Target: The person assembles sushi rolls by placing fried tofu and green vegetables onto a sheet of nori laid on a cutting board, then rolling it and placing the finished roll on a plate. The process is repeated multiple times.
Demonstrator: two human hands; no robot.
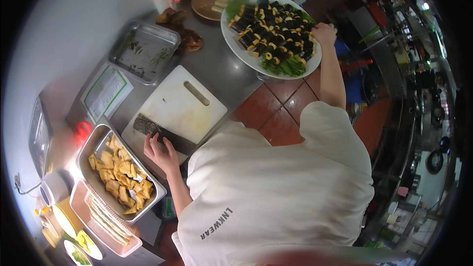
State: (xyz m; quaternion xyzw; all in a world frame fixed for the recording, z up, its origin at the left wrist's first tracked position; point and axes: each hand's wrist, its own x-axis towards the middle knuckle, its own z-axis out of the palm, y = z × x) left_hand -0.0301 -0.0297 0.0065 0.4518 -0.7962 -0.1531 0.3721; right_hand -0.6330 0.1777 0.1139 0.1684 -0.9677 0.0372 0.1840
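Observation:
My right hand [325,35] grips the right rim of a large white oval plate [236,51], held out at the far side. Dark rolled pieces [276,27] with yellow rings cover it, and green lettuce leaves [283,66] show at its ends. At the near left, my left hand [162,153] has its fingers apart and slightly bent. Its fingertips lie over or beside a long, flat dark strip [175,139] along the near edge of a white cutting board [172,96]; whether they touch cannot be told. What the strip is stays unclear.
A metal tray [161,189] of golden-brown fried pieces stands left of my left hand, beside a pink basket [81,203] with long pale strips. Farther back are a shallow metal tray [173,39] with green scraps and a brown round plate [199,5]. Red floor tiles [261,108] show below the white plate.

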